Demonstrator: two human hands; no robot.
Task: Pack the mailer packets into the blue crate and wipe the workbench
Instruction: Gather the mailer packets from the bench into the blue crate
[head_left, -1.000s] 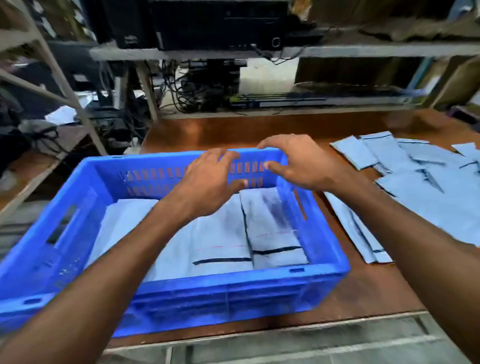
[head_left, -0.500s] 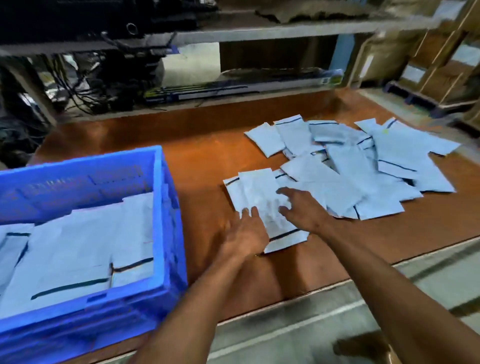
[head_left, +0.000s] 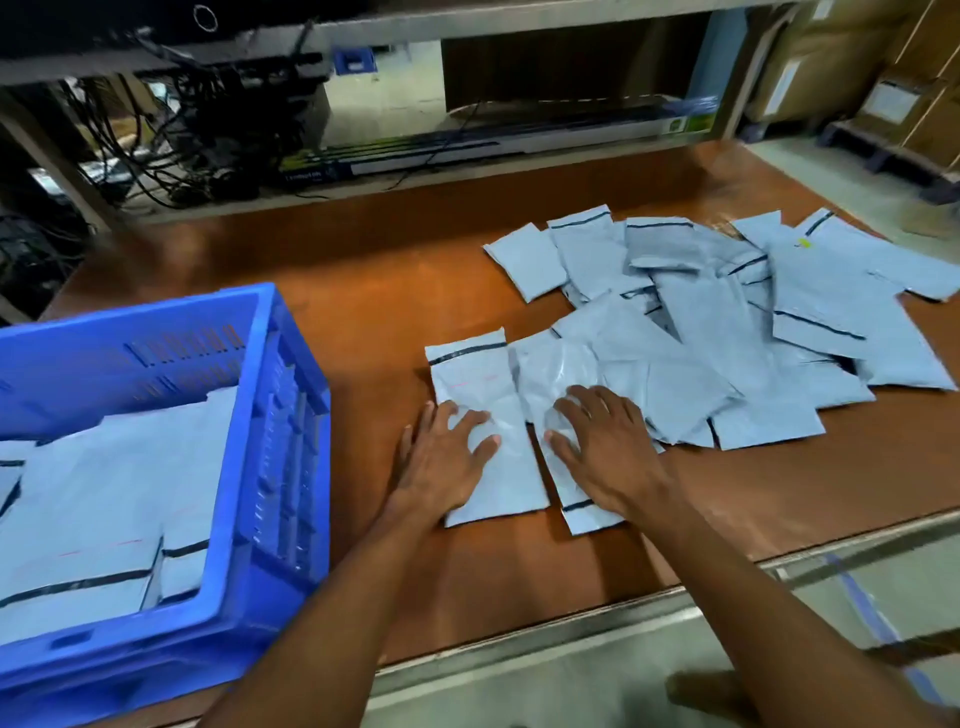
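Note:
The blue crate stands at the left of the brown workbench, with several grey mailer packets lying flat inside. A loose pile of grey mailer packets spreads over the bench's right half. Two packets lie side by side at the pile's near edge. My left hand rests flat with spread fingers on the left packet. My right hand lies flat with spread fingers on the right packet. Neither hand grips anything.
A low shelf runs along the bench's back edge, with tangled cables and dark equipment at its left. Cardboard boxes stand at the far right. The bench's metal front edge runs below my forearms.
Both hands left the crate and moved right to the pile. They now press flat on two packets at its near edge, pulled apart side by side. My view has swung right.

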